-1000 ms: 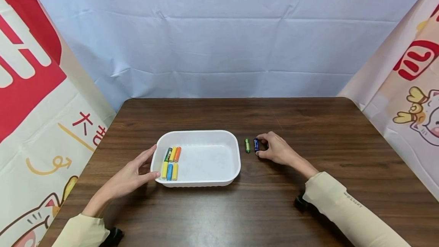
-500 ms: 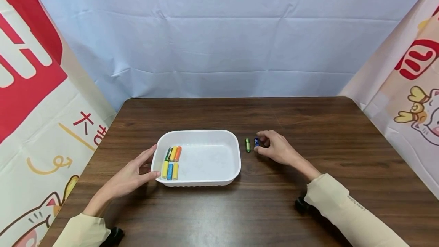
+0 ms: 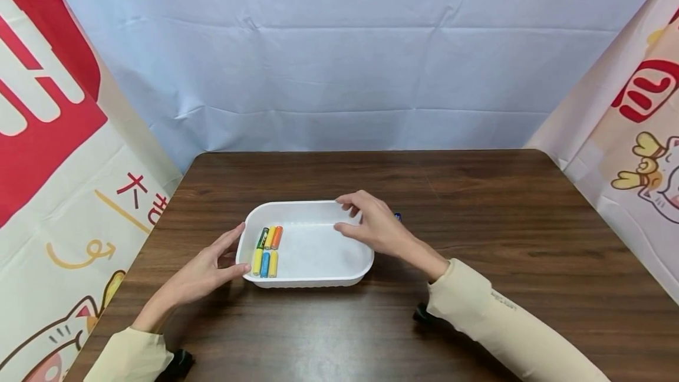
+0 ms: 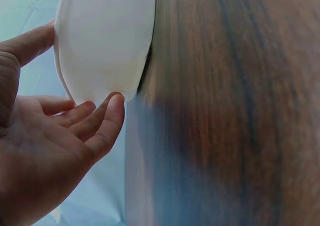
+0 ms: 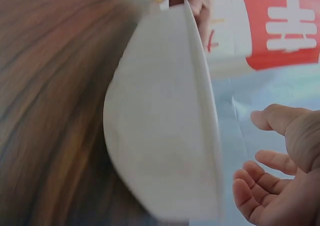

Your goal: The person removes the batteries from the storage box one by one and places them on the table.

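Observation:
A white plastic tray (image 3: 313, 282) stands on the table, with several batteries in two rows at its left end: a dark green one (image 3: 262, 238), an orange one (image 3: 277, 237) and a blue one (image 3: 265, 264) among yellow ones. My left hand (image 3: 198, 276) rests against the tray's left end, thumb at the near corner and fingers spread along the outer wall. Over the tray's right end hovers my right hand (image 3: 371, 226), thumb and fingers apart with nothing between them. Beyond its wrist, the tip of a blue battery (image 3: 398, 216) shows. The green battery beside it is hidden.
The dark wooden table (image 3: 477, 193) reaches back to a pale cloth backdrop (image 3: 339, 75). Printed banners hang at both sides. The tray's right wall (image 5: 160, 111) stands near the right hand in the right wrist view.
My right hand has left the blue battery and moved left over the tray's right end, now covering where the green battery lay. My left hand stays at the tray.

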`<state>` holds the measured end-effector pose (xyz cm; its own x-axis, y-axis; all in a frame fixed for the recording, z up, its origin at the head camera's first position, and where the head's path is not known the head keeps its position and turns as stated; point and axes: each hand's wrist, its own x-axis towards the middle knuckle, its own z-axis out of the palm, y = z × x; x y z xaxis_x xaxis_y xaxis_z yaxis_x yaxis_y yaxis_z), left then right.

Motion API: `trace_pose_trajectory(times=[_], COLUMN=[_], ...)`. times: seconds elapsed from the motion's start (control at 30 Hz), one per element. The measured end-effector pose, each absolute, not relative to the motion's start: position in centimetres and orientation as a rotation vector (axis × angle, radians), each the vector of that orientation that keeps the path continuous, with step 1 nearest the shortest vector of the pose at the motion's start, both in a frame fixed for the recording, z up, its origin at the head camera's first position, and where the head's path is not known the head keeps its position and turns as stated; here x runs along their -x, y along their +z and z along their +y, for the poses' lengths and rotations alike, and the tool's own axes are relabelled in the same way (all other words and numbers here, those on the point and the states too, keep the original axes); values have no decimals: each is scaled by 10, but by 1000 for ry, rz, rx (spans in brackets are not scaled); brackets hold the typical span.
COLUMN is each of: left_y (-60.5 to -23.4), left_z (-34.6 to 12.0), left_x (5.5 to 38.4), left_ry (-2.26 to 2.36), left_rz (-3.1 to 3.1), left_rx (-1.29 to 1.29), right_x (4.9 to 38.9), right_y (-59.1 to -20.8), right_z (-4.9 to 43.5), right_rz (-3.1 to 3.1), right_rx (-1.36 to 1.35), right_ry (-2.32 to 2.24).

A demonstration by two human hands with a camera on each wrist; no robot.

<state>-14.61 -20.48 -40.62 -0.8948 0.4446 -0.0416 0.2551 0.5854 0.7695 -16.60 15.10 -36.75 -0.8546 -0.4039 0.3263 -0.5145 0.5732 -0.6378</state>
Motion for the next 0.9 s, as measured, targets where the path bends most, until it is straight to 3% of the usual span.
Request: trace_pose_trajectory(times=[0.5, 0.9], left_y=[-406, -408], left_z=[-205, -207], left_x=[146, 147], left_ry=[1246, 1221], left_rz=[2551, 2575], left_rx=[-584, -594], right_x=[167, 169], right_y=[-389, -400], right_z=[58, 31], right_rz=[-2938, -3092], right_rx=[-895, -828], right_ry=[1135, 1029])
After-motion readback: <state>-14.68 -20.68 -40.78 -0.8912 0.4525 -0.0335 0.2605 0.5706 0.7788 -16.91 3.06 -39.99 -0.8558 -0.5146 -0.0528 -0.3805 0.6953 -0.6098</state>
